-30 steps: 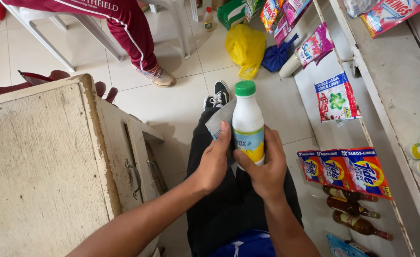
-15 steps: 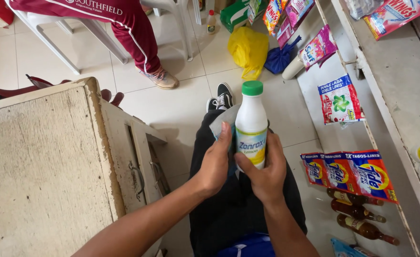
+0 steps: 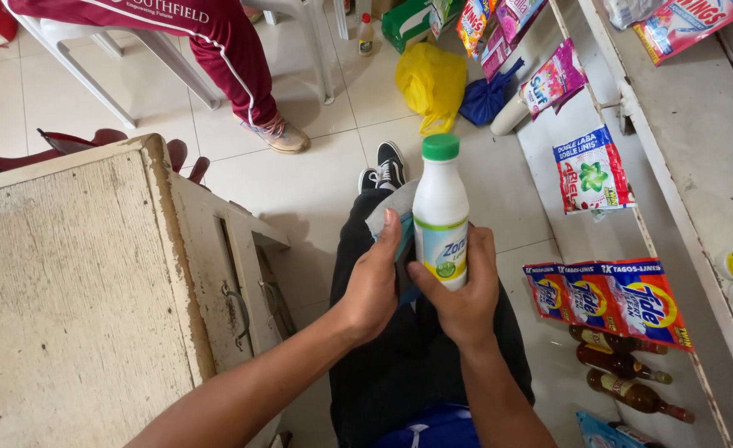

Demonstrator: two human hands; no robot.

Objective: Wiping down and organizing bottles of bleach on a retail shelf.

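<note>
Obs.: white bottle (image 3: 439, 217) with green cap (image 3: 441, 147), held upright over my lap, long axis running from my palms up and away toward my shoe (image 3: 385, 165). Cap end is the far end; base sits down between my two hands.

Right hand (image 3: 466, 290): fingers (image 3: 429, 278) closed around the lower body of the bottle from the right and beneath, thumb lying across the label. This hand carries the weight, as far as I can judge.

Left hand (image 3: 375, 282): pressed flat against the bottle's left side with a grey-blue cloth (image 3: 391, 217) between palm and plastic. Fingers extended upward along the bottle, wrapped over the cloth rather than curled tight; the cloth's upper edge sticks out above my fingertips.

Relation of note: both hands are at the same height on the bottle, one on each side, so neither is nearer; the bottle lies directly between the fingers. Cap is well above either hand, untouched.

Pose: both forearms come in from below, converging at the bottle; left forearm passes just beside the worn wooden bench (image 3: 76, 290) with its drawer. Shelf (image 3: 698, 166) with detergent sachets (image 3: 607, 299) lies to the right of my right fingers, well apart.
</note>
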